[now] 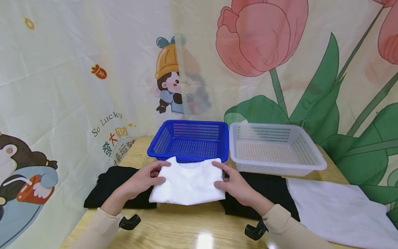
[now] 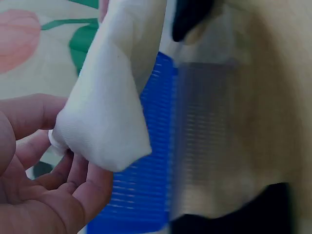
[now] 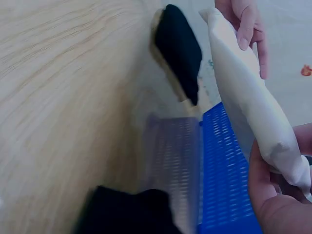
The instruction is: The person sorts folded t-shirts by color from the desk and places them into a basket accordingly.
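White shirt (image 1: 189, 185), folded, is held up above the tabletop (image 1: 174, 224), before the blue basket (image 1: 196, 130). The left hand (image 1: 141, 180) pinches one side edge and the right hand (image 1: 237, 185) the other. A white basket (image 1: 273, 168) stands just beside the blue one; black cloth (image 1: 112, 186) lies at left, and white cloth (image 1: 339, 209) at far right.

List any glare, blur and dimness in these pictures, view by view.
Head: bright glare on the pale wooden table at the bottom edge, the rest fairly crisp; left wrist: dim, the folded white cloth garment fairly clear, the table at the right blurred; right wrist: also dim, the black fabric at the bottom soft-edged, wood grain at upper left readable.
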The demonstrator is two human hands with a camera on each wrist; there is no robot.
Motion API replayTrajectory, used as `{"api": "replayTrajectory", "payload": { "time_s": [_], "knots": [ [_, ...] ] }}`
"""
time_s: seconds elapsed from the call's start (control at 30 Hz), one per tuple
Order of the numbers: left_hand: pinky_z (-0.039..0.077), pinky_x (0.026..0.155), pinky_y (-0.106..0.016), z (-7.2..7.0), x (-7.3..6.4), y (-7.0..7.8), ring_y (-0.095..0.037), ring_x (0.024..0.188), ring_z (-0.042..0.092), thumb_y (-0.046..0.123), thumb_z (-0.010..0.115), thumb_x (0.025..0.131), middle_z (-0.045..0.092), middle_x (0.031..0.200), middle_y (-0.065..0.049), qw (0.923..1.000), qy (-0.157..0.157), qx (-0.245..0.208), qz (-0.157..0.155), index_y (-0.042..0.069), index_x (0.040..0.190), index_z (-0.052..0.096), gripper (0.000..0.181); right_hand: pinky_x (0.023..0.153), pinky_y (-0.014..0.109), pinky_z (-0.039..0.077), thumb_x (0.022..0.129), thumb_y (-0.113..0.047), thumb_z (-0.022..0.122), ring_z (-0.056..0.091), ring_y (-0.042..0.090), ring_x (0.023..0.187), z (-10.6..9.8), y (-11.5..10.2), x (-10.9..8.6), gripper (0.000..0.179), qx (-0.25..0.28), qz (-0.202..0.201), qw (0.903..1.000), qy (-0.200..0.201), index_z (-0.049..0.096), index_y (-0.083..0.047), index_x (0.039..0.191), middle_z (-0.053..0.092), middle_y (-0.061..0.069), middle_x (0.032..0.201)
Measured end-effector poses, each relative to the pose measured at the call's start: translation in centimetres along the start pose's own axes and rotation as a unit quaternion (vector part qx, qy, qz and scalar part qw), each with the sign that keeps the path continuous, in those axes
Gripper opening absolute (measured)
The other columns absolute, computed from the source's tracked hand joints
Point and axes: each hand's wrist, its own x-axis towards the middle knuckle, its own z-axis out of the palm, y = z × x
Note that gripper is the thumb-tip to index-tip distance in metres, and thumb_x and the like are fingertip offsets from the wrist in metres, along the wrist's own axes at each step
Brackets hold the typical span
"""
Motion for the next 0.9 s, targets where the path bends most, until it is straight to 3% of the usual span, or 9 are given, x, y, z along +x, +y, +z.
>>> {"api": "replayTrajectory", "payload": {
  "time_s": [0.13,0.23,0.33,0.47,0.57,0.67,0.9],
  "knots": [
    [0.058,0.094,-0.035,-1.7,-0.4,2.6,-0.033,0.115,0.06,0.014,0.072,0.102,0.055,0.142,-0.018,0.9997,0.013,0.015,0.013,0.016,0.153,0.054,0.054,0.098,0.046,0.06,0.101,0.001,0.065,0.064,0.033,0.123,-0.5,-2.3,0.3,0.073,0.004,-0.008,1.0,0.003,0.036,-0.016,0.166,0.034,0.023,0.165],
    [0.059,0.092,-0.035,-3.1,0.2,4.1,-0.036,0.116,0.059,0.013,0.072,0.102,0.051,0.147,-0.02,0.9984,0.03,0.027,0.038,0.014,0.154,0.053,0.055,0.101,0.047,0.058,0.102,-0.001,0.066,0.062,0.034,0.125,-1.0,-4.2,1.0,0.073,-0.002,-0.015,0.9997,0.019,0.037,-0.019,0.166,0.032,0.019,0.168],
    [0.059,0.094,-0.037,-4.4,1.8,5.4,-0.038,0.119,0.057,0.012,0.07,0.103,0.048,0.153,-0.02,0.9967,0.049,0.034,0.055,0.014,0.156,0.052,0.056,0.101,0.045,0.058,0.101,-0.003,0.069,0.062,0.035,0.125,-1.7,-5.9,2.5,0.074,-0.02,-0.025,0.9985,0.045,0.039,-0.023,0.165,0.029,0.013,0.171],
    [0.052,0.108,-0.05,-5.8,4.8,6.5,-0.041,0.132,0.051,0.011,0.068,0.104,0.041,0.161,-0.018,0.9958,0.067,0.037,0.051,0.018,0.159,0.048,0.058,0.102,0.047,0.057,0.1,-0.006,0.072,0.06,0.037,0.133,-2.8,-7.3,5.1,0.076,-0.045,-0.038,0.9961,0.065,0.039,-0.026,0.165,0.025,0.01,0.173],
    [0.042,0.117,-0.061,-6.7,7.1,6.7,-0.045,0.144,0.042,0.01,0.065,0.106,0.034,0.167,-0.018,0.9962,0.069,0.031,0.043,0.018,0.16,0.046,0.058,0.105,0.05,0.056,0.1,-0.007,0.074,0.058,0.039,0.137,-3.6,-7.5,7.2,0.078,-0.059,-0.044,0.9949,0.07,0.038,-0.026,0.166,0.026,0.011,0.173],
    [0.036,0.12,-0.063,-7.4,9.3,6.5,-0.047,0.15,0.036,0.008,0.063,0.106,0.03,0.169,-0.018,0.9963,0.072,0.034,0.034,0.018,0.161,0.045,0.058,0.107,0.05,0.054,0.099,-0.007,0.075,0.056,0.038,0.139,-4.1,-7.3,9.0,0.079,-0.069,-0.046,0.9937,0.076,0.037,-0.026,0.166,0.029,0.012,0.171],
    [0.036,0.121,-0.062,-7.7,13.5,5.0,-0.043,0.146,0.038,0.006,0.063,0.106,0.035,0.167,-0.017,0.9916,0.107,0.071,0.019,0.019,0.159,0.048,0.057,0.11,0.05,0.051,0.099,-0.004,0.074,0.056,0.036,0.137,-4.4,-6.4,12.1,0.078,-0.1,-0.046,0.9877,0.111,0.038,-0.02,0.166,0.032,0.016,0.17]
  ]
}}
